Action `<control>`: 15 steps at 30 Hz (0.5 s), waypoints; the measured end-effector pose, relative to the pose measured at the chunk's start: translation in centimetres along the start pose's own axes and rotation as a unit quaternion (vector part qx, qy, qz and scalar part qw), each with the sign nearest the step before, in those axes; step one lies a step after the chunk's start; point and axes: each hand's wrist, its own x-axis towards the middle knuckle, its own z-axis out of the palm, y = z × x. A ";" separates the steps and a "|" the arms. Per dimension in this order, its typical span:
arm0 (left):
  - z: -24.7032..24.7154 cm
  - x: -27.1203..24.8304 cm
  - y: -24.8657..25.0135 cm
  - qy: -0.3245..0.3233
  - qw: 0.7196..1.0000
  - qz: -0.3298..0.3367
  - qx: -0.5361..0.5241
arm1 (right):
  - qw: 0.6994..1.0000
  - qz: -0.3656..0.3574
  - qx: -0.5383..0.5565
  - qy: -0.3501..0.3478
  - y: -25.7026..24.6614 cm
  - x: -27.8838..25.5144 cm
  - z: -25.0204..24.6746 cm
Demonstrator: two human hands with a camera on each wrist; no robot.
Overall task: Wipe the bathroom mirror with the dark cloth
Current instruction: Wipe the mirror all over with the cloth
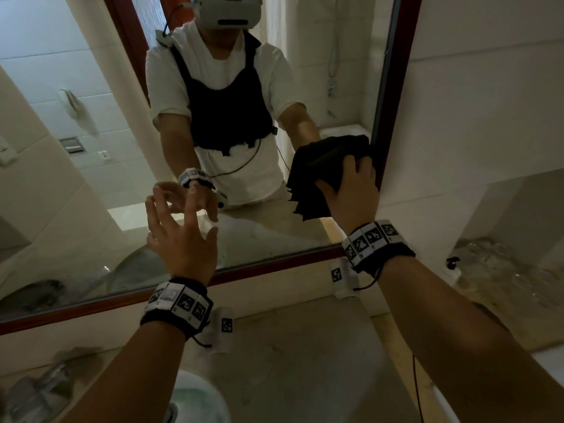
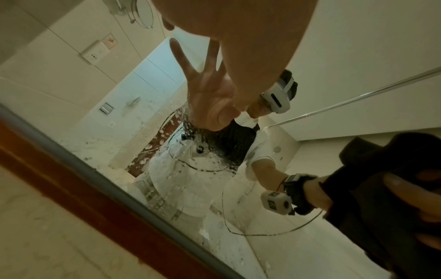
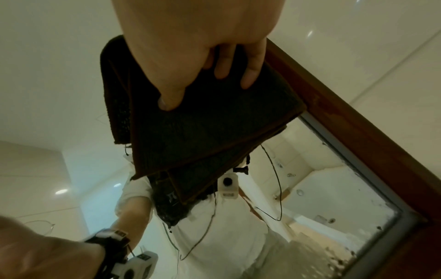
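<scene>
The bathroom mirror [image 1: 244, 87] has a dark red wooden frame [image 1: 393, 87]. My right hand [image 1: 354, 184] grips the folded dark cloth [image 1: 329, 166] and holds it on the glass by the frame's right side, low on the mirror. In the right wrist view the thumb and fingers [image 3: 248, 75] pinch the cloth [image 3: 203, 128] next to the frame [image 3: 346, 113]. My left hand [image 1: 180, 236] is open with fingers spread, close to the glass at lower centre; contact is unclear. The left wrist view shows dried spots on the mirror [image 2: 167, 154] and the cloth [image 2: 381, 179] at the right.
A pale stone counter [image 1: 305, 361] runs below the mirror, with a white basin [image 1: 195, 398] at the near edge. Clear glasses [image 1: 503, 270] stand at the right by the tiled wall. Some items [image 1: 45, 386] lie on the counter at the left.
</scene>
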 end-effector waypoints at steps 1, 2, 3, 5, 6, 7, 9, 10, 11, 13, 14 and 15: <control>0.2 0.0 0.0 0.006 1.000 0.002 -0.006 | 1.000 -0.004 0.000 -0.003 0.3 -0.2 0.2; 0.4 0.0 -0.1 0.012 1.000 0.003 -0.011 | 1.000 -0.005 -0.002 -0.006 0.5 -0.4 0.5; 0.5 0.0 -0.2 0.015 1.000 0.003 -0.014 | 1.000 -0.005 -0.005 -0.009 0.8 -0.7 0.7; 0.7 0.0 -0.3 0.022 1.000 0.004 -0.013 | 1.000 -0.004 -0.009 -0.017 1.4 -1.3 1.3; 0.8 -0.1 -0.4 0.025 1.000 0.004 -0.012 | 1.000 -0.003 -0.011 -0.021 1.7 -1.7 1.7; 0.9 -0.1 -0.5 0.028 1.000 0.005 -0.010 | 1.000 -0.002 -0.013 -0.025 2.1 -2.0 2.1; 1.2 -0.1 -0.6 0.031 0.999 0.007 -0.006 | 0.999 0.003 -0.014 -0.033 2.8 -2.8 2.8; 1.2 -0.1 -0.6 0.035 0.999 0.008 -0.004 | 0.999 0.005 -0.013 -0.038 3.1 -3.1 3.2; 1.3 -0.1 -0.6 0.040 0.999 0.010 -0.002 | 0.999 0.008 -0.013 -0.043 3.4 -3.5 3.5; 1.5 -0.2 -0.6 0.049 0.999 0.016 -0.001 | 0.999 0.012 -0.013 -0.049 3.9 -4.1 4.0; 1.6 -0.2 -0.7 0.052 0.999 0.017 -0.001 | 0.999 0.012 -0.013 -0.051 4.2 -4.4 4.3; 1.7 -0.2 -0.7 0.054 0.998 0.018 0.001 | 0.998 0.013 -0.012 -0.052 4.4 -4.7 4.5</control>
